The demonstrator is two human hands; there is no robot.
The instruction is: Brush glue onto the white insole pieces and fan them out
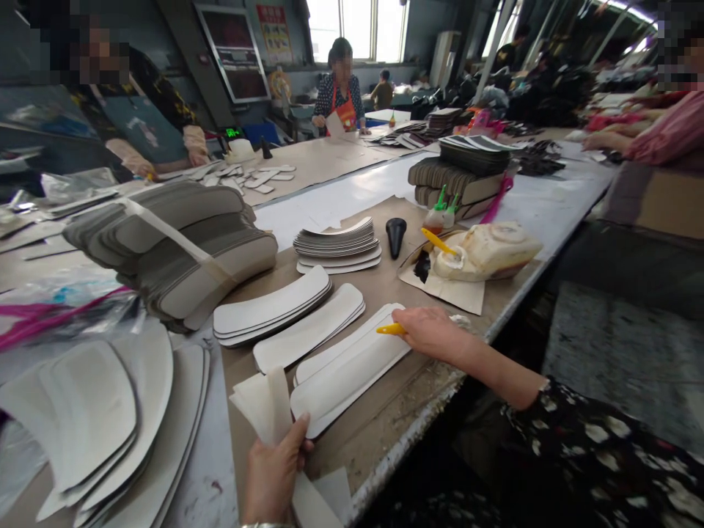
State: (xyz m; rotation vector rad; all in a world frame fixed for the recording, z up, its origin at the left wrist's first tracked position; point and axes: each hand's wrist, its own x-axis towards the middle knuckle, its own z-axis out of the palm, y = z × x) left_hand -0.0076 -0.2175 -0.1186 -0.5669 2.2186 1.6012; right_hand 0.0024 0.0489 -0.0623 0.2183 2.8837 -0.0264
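Observation:
My right hand (pixel 434 332) is closed on a yellow-handled brush (pixel 391 329) and rests on the far end of a long white insole-shaped piece (pixel 346 378) lying on the brown table (pixel 379 433). My left hand (pixel 272 473) grips a folded strip of white paper (pixel 265 405) at the near end of that piece. More white pieces (pixel 308 334) lie side by side just beyond it, and a small stack (pixel 336 246) sits farther back.
A bundle of grey pieces (pixel 181 246) tied with tape lies at left, with curved white pieces (pixel 104 418) in front. A glue jug (pixel 487 253) with a second yellow brush (pixel 438 240) stands at right beside a black cone (pixel 395 236). Other people work across the table.

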